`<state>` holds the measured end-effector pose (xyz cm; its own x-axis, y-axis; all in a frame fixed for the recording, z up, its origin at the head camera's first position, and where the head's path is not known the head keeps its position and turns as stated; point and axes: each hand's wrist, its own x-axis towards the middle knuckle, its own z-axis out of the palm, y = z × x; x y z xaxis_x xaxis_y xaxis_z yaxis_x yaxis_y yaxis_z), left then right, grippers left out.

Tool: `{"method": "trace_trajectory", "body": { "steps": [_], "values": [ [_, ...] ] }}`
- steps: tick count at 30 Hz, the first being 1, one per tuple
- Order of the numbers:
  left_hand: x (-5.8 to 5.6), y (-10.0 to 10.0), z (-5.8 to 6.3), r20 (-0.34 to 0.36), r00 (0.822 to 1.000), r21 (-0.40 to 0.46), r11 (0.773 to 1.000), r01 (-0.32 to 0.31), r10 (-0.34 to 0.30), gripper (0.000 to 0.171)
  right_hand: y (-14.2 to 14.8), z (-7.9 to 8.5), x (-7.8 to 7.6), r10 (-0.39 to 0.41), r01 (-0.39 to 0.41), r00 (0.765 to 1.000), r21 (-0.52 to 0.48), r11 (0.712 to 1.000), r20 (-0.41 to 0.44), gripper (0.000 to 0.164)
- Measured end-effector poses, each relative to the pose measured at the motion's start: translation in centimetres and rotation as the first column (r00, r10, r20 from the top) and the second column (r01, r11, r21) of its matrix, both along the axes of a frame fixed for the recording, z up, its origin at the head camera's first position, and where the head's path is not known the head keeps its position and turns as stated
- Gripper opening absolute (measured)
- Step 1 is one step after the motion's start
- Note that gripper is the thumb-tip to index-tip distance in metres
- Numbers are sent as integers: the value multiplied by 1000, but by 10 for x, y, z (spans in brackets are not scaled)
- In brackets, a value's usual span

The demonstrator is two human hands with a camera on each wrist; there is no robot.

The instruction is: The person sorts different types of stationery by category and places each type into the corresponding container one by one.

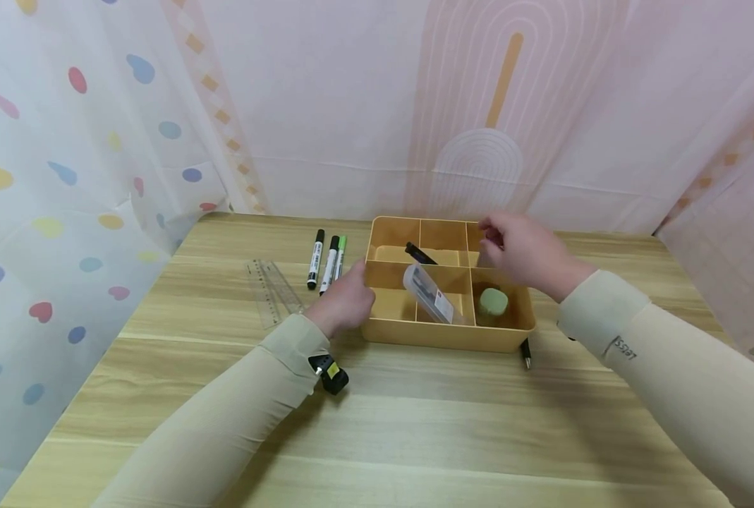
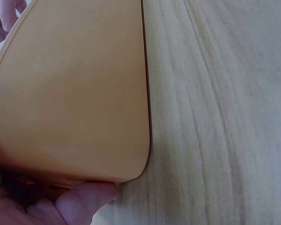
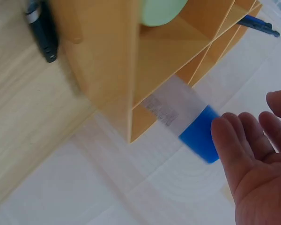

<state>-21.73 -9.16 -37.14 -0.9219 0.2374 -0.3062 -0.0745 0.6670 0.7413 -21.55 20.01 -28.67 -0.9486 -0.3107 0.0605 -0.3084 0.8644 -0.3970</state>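
An orange divided storage box sits on the table. At its left side my left hand grips the wall; in the left wrist view the thumb presses low by the box's corner. My right hand is over the back right compartment. The right wrist view shows its fingers nearly straight, thumb apart, at the blue end of a flat translucent item that stands up out of the box. A clear case leans across a front divider, and a green-topped round thing occupies the front right compartment.
A black pen pokes out of a back compartment. Left of the box lie several markers and clear rulers. Another pen lies by the box's front right corner. Patterned curtains hang behind the table.
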Motion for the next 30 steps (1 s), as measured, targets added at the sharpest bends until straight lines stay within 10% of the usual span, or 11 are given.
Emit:
{"method": "trace_trajectory", "body": {
  "steps": [14,30],
  "values": [
    [0,-4,0,4,1000,3,1000,-5,5,70,43,-8,6,-180,180,982,12,984,59,38],
    [0,-5,0,12,1000,-2,1000,-9,9,69,70,-42,0,-149,122,970,150,981,192,45]
  ]
}}
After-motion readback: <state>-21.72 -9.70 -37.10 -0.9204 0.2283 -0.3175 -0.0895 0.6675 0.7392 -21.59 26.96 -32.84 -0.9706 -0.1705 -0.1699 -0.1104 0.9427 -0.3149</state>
